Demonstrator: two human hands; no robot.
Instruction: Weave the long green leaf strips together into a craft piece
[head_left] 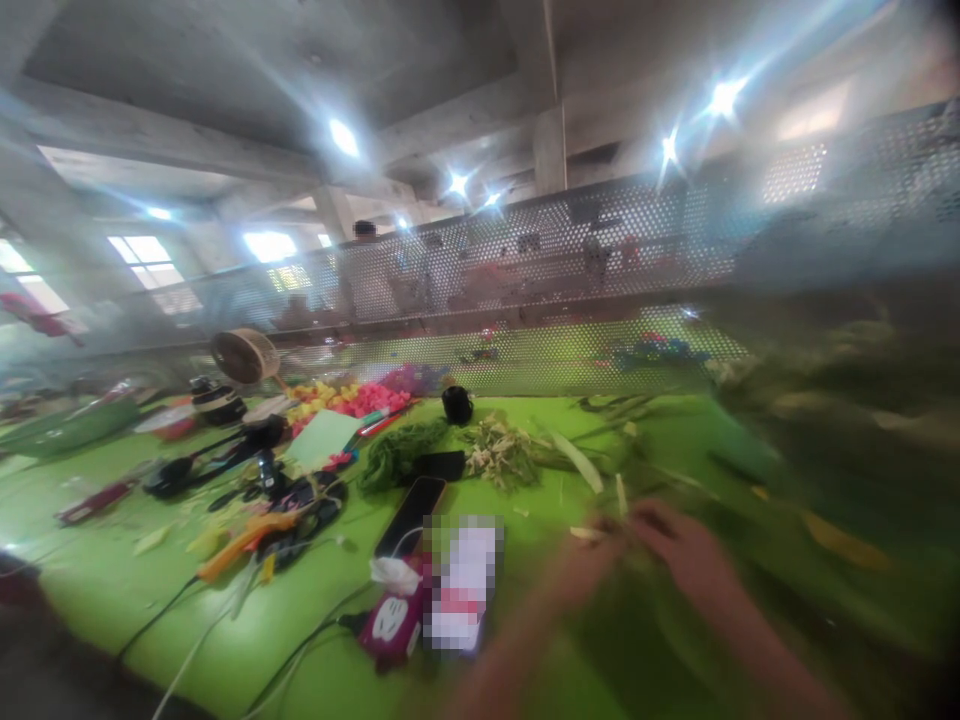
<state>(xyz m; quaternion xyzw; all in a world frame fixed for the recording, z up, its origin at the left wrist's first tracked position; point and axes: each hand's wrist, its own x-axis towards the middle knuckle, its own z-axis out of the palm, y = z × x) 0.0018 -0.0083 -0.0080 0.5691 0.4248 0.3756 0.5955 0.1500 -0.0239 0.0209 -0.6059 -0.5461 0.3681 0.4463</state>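
Closely paired, L hand (pixel 595 552) & R hand (pixel 673 537) sit over green surface (pixel 97 580), pale strip (pixel 621 495) b/w them, prob. for two-handed control; fingers curled, but gap & grip too blurred to tell.

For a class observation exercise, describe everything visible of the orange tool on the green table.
The orange tool looks like plastic, long and narrow, yellower toward its upper end. It lies slantwise on the green table, that end beside dark items; blur hides whether they touch. A black cord leaves its lower left end toward the table's near edge. Neither the left hand nor the right hand touches it. Finer parts are blurred.
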